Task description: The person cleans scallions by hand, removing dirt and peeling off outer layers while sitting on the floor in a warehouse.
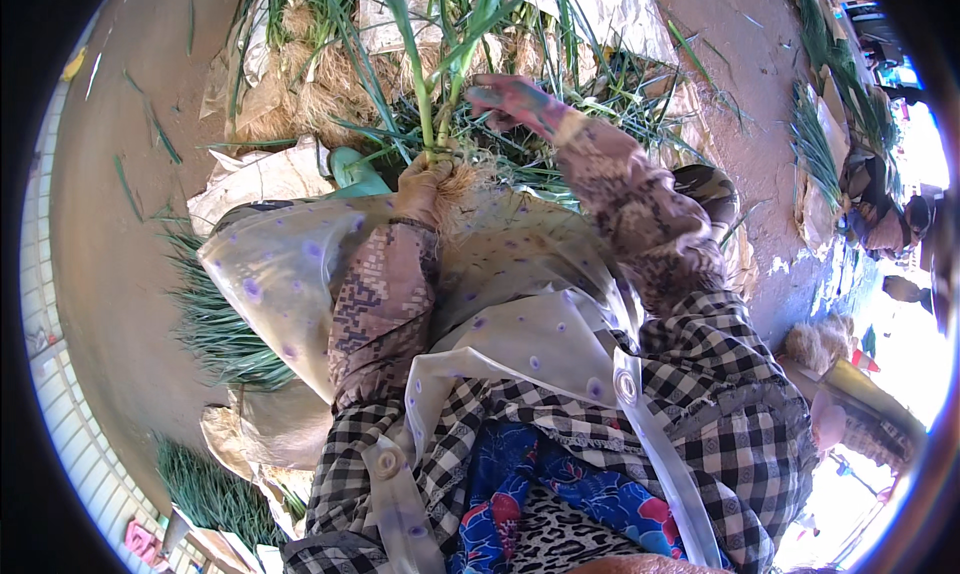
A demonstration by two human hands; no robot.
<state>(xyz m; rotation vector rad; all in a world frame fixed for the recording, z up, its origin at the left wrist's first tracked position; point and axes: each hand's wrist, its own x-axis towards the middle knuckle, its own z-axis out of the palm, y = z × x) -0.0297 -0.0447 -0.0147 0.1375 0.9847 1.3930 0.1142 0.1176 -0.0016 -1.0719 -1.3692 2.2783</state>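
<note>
My left hand [424, 188] is closed round the root end of a few green onions [424, 94], whose stalks stand up with the leaves pointing away from me. Pale stringy roots [458, 196] hang beside that hand. Just right of the stalks is my right hand [512, 106], its fingers partly spread and nothing visible in them. Beneath it lies a heap of loose green leaves and trimmings [520, 154]. A clear spotted plastic apron [500, 264] covers my lap.
Beyond my hands, bunches of green onions with bushy roots [310, 99] lie on pale sheeting [630, 19]. More onion bundles [225, 309] rest to my left, others [815, 144] at the right. A green boot [358, 174] shows by the apron. Scattered leaves dot the brown floor [120, 274].
</note>
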